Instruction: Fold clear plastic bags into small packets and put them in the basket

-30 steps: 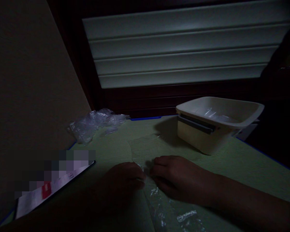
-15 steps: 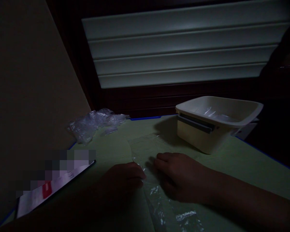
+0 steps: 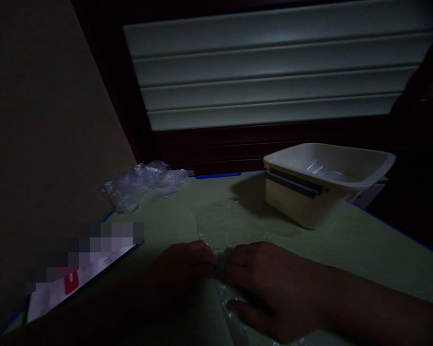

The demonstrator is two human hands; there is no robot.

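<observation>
Two hands: left hand (image 3: pixel 191 262) and right hand (image 3: pixel 274 283), close beside each other low in the view, both at the clear film.
Clear film (image 3: pixel 216 216): spread on the middle of the table (image 3: pixel 368 240), its far part reaching toward the shadow of the box, its near part running down between and under the hands.
Left grip: thumb and fingers close together at the film's left edge; too dark to tell whether they pinch it.
Right grip: fingers curled over the film, thumb apart from them and pointing toward the left hand.
Box (image 3: pixel 288 204): cream and open-topped, standing upright beyond the right hand, with a grey handle (image 3: pixel 292 185) on its side and clear plastic (image 3: pixel 313 168) inside.
Crumpled plastic (image 3: pixel 144 182): heaped at the far left of the table, near the wall (image 3: pixel 46 120).
Device: lit screen (image 3: pixel 70 283) with a red patch, left of the left hand, partly pixelated.
Tabletop: pale green, edged in blue.
Panel (image 3: pixel 267 72): pale and slatted, framed in dark brown, behind the table.
</observation>
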